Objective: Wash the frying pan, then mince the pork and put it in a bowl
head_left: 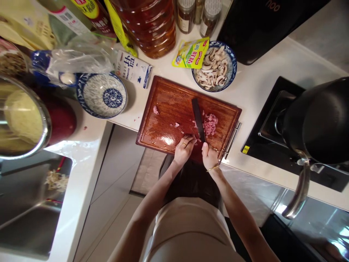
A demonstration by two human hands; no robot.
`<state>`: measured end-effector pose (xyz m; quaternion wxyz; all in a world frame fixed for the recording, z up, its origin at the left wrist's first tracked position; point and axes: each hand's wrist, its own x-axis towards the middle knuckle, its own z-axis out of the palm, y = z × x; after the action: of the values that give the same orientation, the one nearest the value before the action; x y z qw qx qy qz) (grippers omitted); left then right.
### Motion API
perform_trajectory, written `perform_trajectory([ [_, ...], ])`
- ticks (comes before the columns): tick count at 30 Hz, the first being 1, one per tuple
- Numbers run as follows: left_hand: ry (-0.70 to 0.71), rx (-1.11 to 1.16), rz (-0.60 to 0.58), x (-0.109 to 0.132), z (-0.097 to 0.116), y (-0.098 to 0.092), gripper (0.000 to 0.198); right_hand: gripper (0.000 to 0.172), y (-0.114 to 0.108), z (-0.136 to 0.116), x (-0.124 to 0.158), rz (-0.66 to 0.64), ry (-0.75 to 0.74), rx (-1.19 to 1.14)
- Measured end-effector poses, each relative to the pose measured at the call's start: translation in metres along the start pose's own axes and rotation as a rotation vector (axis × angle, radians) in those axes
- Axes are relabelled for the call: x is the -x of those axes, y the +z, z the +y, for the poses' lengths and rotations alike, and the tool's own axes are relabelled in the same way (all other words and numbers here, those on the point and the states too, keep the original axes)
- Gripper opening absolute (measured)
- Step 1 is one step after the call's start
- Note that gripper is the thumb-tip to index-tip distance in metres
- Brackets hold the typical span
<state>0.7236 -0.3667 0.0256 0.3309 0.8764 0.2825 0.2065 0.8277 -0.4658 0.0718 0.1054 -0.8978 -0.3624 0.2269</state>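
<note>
On a wooden cutting board [166,120], my right hand [210,154] is closed round the handle of a dark-bladed knife [198,118]. Its blade points away from me across the board. Just left of the blade, my left hand [184,148] has its fingers curled down on a small piece of pink meat [195,139], mostly hidden under the fingertips. Chopped pink meat [210,124] lies in a small heap against the right side of the blade. Two loose scraps of meat, one being a bit [155,110] at the upper left, rest apart on the board.
Behind the board stand a bowl of sliced mushrooms [214,72], with a yellow packet [191,54] on its rim, and a patterned bowl [102,96]. A black pot [324,123] sits on the stove at right. A sink [29,214] is at lower left.
</note>
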Motion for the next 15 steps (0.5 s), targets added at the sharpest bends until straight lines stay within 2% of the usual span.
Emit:
perform_trajectory([
  [3, -0.001, 0.026, 0.038, -0.001, 0.001, -0.006, 0.022, 0.061, -0.006, 0.006, 0.009, 0.029, -0.004, -0.062],
  [7, 0.015, 0.018, -0.033, 0.001, -0.001, -0.011, 0.025, 0.058, -0.008, 0.008, 0.036, 0.020, -0.044, -0.077],
  [15, 0.028, -0.025, -0.071, -0.002, -0.006, -0.002, 0.017, 0.057, -0.007, 0.006, 0.056, -0.060, 0.012, -0.058],
])
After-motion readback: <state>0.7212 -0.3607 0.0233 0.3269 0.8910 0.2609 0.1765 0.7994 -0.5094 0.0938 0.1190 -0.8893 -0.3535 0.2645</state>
